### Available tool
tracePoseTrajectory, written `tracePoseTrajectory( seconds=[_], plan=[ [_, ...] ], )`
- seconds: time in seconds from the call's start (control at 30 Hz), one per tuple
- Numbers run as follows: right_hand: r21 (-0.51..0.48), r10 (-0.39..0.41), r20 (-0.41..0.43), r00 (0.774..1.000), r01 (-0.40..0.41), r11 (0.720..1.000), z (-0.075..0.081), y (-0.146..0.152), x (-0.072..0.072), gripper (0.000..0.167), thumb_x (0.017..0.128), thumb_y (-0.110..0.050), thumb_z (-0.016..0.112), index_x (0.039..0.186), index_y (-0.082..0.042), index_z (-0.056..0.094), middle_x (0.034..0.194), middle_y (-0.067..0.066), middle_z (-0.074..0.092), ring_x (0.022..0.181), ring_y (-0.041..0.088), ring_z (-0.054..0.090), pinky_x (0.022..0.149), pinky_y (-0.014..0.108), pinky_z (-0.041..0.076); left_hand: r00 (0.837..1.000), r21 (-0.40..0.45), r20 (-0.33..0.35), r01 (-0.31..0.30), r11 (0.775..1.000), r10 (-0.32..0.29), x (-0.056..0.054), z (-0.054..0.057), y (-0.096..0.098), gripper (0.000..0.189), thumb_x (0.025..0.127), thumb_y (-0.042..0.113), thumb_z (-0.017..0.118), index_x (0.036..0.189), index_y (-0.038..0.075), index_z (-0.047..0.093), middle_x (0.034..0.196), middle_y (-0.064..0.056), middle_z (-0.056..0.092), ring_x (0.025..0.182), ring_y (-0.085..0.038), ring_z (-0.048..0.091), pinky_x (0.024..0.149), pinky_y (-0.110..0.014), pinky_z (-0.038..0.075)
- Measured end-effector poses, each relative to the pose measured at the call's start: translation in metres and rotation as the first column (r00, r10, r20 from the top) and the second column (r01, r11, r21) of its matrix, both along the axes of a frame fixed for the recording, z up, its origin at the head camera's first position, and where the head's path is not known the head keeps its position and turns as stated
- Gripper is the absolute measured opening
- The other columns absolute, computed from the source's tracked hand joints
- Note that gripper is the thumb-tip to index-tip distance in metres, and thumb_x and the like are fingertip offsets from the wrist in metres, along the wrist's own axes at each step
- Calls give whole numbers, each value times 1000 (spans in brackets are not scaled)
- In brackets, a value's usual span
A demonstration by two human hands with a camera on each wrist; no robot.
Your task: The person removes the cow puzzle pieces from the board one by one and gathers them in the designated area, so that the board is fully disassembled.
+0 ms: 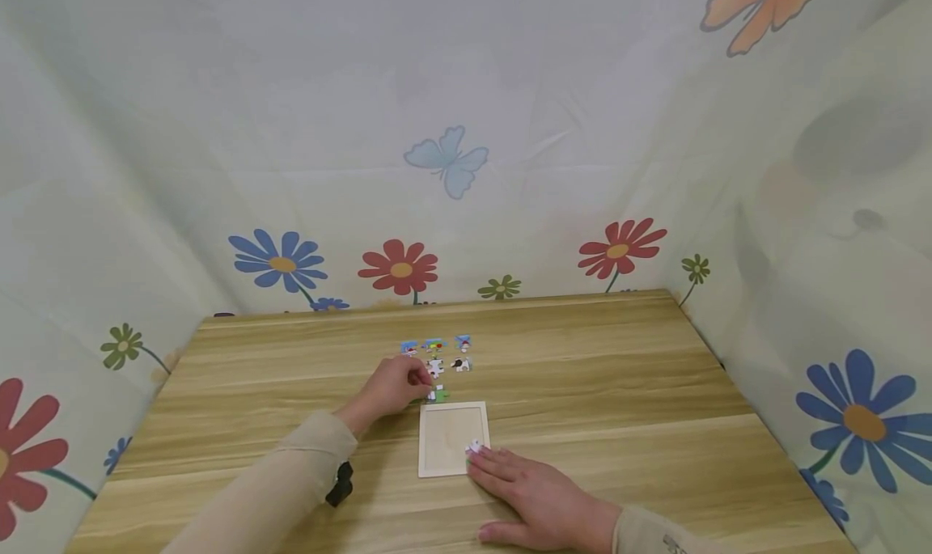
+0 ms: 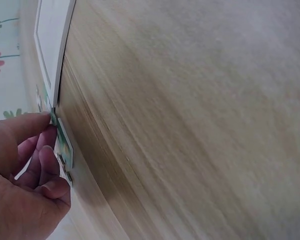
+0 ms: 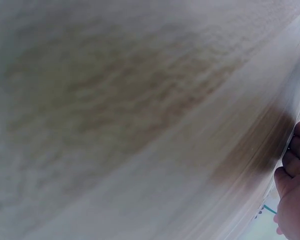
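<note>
My left hand (image 1: 396,384) reaches to just behind the wooden puzzle tray (image 1: 422,449) and pinches a green jigsaw piece (image 2: 53,118) at its fingertips, low over the table. Beside those fingertips lies a green-and-white jigsaw piece (image 1: 441,394). Several more jigsaw pieces lie beyond, among them a white one (image 1: 435,368) and a black-and-white one (image 1: 462,365). My right hand (image 1: 535,493) rests with straight fingers at the tray's near right corner. Its fingertips touch a mostly white jigsaw piece (image 1: 474,446) there and partly cover it.
Blue-topped pieces (image 1: 409,348) form a row at the back, with a colourful piece (image 1: 434,344) and another blue piece (image 1: 463,343). All stand on a wood-grain table (image 1: 619,376). A flower-printed curtain (image 1: 328,174) hangs behind and along both sides.
</note>
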State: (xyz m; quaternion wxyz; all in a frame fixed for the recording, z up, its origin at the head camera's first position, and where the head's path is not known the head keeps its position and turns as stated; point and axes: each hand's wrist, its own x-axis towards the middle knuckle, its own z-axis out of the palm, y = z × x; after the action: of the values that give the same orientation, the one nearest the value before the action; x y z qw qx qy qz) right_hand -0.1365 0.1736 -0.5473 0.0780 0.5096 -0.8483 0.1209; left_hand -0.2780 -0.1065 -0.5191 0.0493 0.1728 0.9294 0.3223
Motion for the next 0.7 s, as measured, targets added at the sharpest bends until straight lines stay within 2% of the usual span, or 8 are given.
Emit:
tracePoseTrajectory(
  seconds=[0.37, 0.7],
  plan=[
    [-3, -2, -10, 1000, 2, 1000, 2, 0, 1, 74, 92, -58, 46, 143, -4, 39, 150, 9, 32, 136, 24, 31, 105, 41, 32, 998, -21, -47, 48, 999, -49, 0, -3, 3, 15, 78, 16, 78, 80, 16, 63, 73, 7, 58, 67, -9, 53, 64, -27, 46],
    [9, -7, 12, 1000, 7, 1000, 1, 0, 0, 74, 92, -58, 45, 144, -5, 38, 151, 9, 30, 137, 23, 29, 106, 40, 31, 998, -30, -49, 39, 999, -40, 2, -3, 4, 14, 79, 17, 77, 79, 15, 64, 71, 6, 57, 66, -9, 52, 63, -28, 45]
  ],
)
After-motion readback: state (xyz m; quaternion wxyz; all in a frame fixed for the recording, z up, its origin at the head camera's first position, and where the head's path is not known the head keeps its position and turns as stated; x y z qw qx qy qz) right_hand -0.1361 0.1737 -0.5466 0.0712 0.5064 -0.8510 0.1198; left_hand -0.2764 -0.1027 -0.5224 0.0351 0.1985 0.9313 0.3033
